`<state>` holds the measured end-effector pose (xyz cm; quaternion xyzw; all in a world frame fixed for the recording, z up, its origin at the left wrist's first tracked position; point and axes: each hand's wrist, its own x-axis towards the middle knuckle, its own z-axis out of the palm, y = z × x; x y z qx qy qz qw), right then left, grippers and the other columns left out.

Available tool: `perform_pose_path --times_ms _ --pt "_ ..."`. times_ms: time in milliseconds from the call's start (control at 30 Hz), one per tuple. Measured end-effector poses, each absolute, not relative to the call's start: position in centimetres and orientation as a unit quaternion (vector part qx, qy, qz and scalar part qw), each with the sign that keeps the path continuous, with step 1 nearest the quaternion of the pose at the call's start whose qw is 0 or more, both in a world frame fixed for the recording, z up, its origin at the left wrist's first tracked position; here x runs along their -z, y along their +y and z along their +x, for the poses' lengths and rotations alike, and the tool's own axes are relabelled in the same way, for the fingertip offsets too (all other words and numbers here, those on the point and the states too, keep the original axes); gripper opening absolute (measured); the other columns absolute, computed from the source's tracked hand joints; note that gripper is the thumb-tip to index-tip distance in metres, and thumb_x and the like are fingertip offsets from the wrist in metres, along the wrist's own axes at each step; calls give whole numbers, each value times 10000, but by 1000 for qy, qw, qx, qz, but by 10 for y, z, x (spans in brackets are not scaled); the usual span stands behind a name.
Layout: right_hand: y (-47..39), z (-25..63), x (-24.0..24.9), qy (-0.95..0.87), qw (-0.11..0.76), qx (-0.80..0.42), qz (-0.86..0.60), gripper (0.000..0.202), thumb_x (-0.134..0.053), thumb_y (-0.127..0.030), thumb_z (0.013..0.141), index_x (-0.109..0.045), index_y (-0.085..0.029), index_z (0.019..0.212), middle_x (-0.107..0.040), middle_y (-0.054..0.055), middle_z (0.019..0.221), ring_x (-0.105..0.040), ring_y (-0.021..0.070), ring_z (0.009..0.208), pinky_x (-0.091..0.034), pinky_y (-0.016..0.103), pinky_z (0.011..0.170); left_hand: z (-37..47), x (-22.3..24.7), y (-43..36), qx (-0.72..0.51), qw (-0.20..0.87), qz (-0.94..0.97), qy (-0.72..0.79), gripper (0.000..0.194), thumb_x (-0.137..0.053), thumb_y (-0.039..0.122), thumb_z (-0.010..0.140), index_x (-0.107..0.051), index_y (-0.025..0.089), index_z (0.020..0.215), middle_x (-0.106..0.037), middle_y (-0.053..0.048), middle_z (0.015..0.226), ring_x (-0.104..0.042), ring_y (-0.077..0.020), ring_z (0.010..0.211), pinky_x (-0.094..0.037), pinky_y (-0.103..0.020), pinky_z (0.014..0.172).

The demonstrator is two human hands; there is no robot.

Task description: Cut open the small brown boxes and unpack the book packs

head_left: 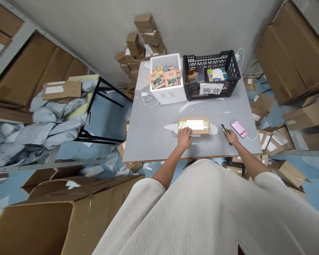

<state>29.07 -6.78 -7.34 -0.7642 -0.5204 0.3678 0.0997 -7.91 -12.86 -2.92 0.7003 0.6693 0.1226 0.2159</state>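
The box (198,125) sits on the bench (149,141), its long side running from nine to three o'clock. The left hand (184,139), nearer, rests loosely on top. The right hand (231,137) grips a knife (223,129), the box toward ten o'clock from it.

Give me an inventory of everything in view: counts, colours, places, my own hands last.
table: one, grey, centre
taped box: one, brown, table's near middle
smartphone: one, pink screen, table's right side
utility knife: one, black and yellow, left of smartphone
foam box: one, white, table's back left
booklets: several, multicoloured, in foam box
plastic crate: one, black, right of foam box
handwritten sign: one, white, crate's front
side table: one, pale yellow top, left
mailer bags: many, grey, on and beside side table
cardboard boxes: many, brown, all around
large open carton: one, brown, lower left
floor: one, blue, below
wall: one, greyish, behind
left hand: one, bare, fingers on taped box
right hand: one, bare, fingers around utility knife
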Motion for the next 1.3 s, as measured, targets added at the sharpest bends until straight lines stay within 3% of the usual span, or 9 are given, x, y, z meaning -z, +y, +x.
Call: perform_pose_path --times_ms 167,300,433,533,600,700,867,1067,1300 --pt "-57 278 34 -501 254 -422 -712 533 -648 -682 961 -707 -194 1167 -766 66 869 -711 228 722 -555 315 624 -91 26 -126 -143 230 720 639 598 -557 183 963 -635 217 1555 -554 -135 1708 -459 -353 1615 -313 -553 1359" --pt "-49 242 -7 -564 284 -463 -622 716 -673 -782 919 -660 -208 1347 -793 70 976 -749 232 772 -580 320 637 -100 26 -131 -152 239 741 609 609 -562 160 952 -635 227 1553 -531 -125 1728 -440 -349 1631 -318 -566 1360" --pt "-47 187 -40 -684 189 -425 -562 642 -645 -685 994 -683 -233 1448 -830 84 1058 -767 268 841 -638 415 799 -112 27 -137 -164 243 773 563 607 -566 125 931 -648 224 1525 -519 -131 1731 -439 -339 1635 -346 -554 1357" --pt "-46 145 -53 -779 105 -341 -516 472 -618 -491 1040 -754 -253 1424 -829 89 1283 -760 339 1151 -599 463 1035 -123 28 -137 -179 223 788 545 568 -555 122 944 -660 213 1494 -535 -152 1706 -437 -328 1638 -348 -542 1364" --pt "-47 122 -58 -818 40 -284 -498 441 -599 -401 1047 -773 -255 1425 -800 88 1392 -726 357 1270 -562 459 1102 -131 29 -139 -187 207 789 547 561 -550 127 955 -651 208 1501 -558 -164 1680 -442 -325 1637 -335 -543 1372" --pt "-47 97 -64 -851 -44 -208 -481 449 -556 -363 1081 -752 -252 1469 -771 97 1458 -715 333 1303 -554 409 1075 -140 35 -144 -191 198 795 541 610 -541 118 955 -600 175 1560 -578 -177 1664 -455 -311 1635 -326 -523 1380" --pt "-51 72 -74 -870 -136 -129 -456 438 -494 -366 1134 -733 -246 1481 -794 108 1387 -734 282 1233 -530 330 963 -143 47 -156 -184 199 813 515 713 -564 142 933 -499 93 1642 -482 -216 1746 -353 -324 1698 -318 -530 1384" --pt "-54 58 -79 -866 -175 -91 -459 436 -471 -358 1152 -710 -238 1496 -788 123 1350 -727 272 1206 -488 314 924 -142 48 -154 -169 217 812 515 724 -564 157 947 -484 118 1666 -442 -208 1776 -322 -326 1712 -280 -561 1390" --pt "-47 52 -83 -872 -199 -68 -442 421 -459 -353 1155 -708 -240 1475 -783 124 1305 -717 265 1167 -457 310 889 -143 42 -154 -171 208 808 525 663 -523 131 977 -512 113 1640 -460 -186 1771 -338 -300 1705 -281 -504 1391"
